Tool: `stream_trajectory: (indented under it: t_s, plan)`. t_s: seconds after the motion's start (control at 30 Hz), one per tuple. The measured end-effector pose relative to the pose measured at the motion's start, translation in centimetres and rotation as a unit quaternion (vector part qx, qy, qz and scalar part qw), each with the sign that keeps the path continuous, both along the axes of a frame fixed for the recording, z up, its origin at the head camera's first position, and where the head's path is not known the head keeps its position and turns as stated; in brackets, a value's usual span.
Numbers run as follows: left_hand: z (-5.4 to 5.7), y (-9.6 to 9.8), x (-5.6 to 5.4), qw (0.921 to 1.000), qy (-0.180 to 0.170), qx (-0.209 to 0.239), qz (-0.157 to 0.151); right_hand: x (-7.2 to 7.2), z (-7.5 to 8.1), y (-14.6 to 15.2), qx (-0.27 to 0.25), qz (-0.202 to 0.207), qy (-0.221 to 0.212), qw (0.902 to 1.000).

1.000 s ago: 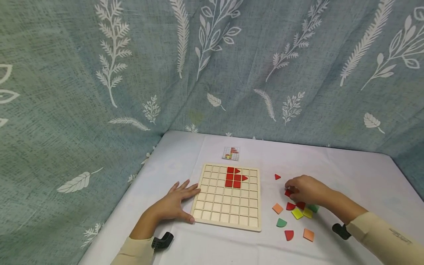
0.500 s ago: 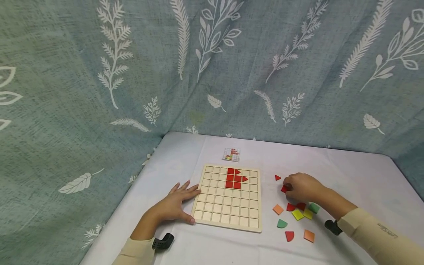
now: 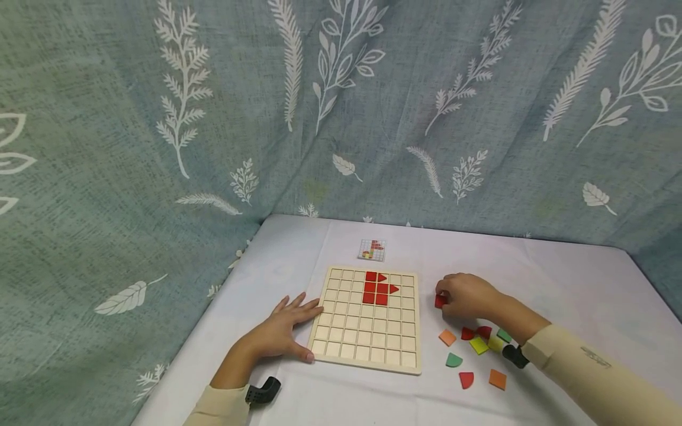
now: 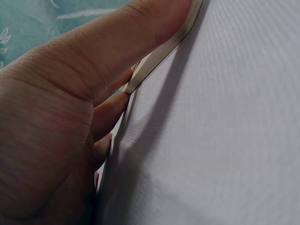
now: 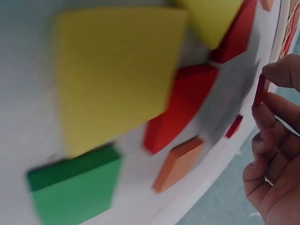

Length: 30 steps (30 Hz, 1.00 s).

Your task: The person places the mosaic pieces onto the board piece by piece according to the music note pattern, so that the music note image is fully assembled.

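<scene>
My right hand [image 3: 469, 296] pinches a red square tile [image 3: 440, 301] between thumb and fingers, a little to the right of the wooden grid board [image 3: 351, 337]. In the right wrist view the same red tile [image 5: 260, 90] shows edge-on at the fingertips. Several red square tiles [image 3: 369, 287] and two red triangles [image 3: 393, 289] lie in the upper part of the board. Spread out, my left hand [image 3: 279, 331] rests at the board's left edge, with the thumb [image 4: 103, 51] along the near left corner.
Right of the board lie loose tiles: orange squares [image 3: 498, 379], yellow squares [image 3: 478, 345], red quarter rounds [image 3: 466, 380] and green ones [image 3: 454, 360]. A small pattern card [image 3: 372, 249] lies behind the board. Patterned cloth [image 3: 341, 118] hangs around the white table.
My right hand has moved left toward the board with the red square tile, and now covers the loose red triangle in the head view. The left hand stays where it was.
</scene>
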State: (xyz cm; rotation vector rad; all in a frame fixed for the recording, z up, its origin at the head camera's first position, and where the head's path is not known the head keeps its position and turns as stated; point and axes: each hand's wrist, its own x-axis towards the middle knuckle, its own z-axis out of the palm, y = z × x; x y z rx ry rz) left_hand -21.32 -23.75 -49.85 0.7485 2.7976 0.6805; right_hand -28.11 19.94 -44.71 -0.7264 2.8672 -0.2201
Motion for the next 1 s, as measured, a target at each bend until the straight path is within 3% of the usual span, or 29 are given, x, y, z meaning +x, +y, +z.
stream_trajectory:
  t_s: [0.47, 1.0]
  plan:
    - [0.2, 0.2, 0.1, 0.9999, -0.001, 0.008, 0.007, -0.7, 0.9, -3.7, -0.027, 0.079, 0.035, 0.9959]
    - [0.1, -0.1, 0.1, 1.0000, 0.001, 0.008, -0.002, -0.9, -0.3, -6.5, -0.037, 0.140, 0.055, 0.9879]
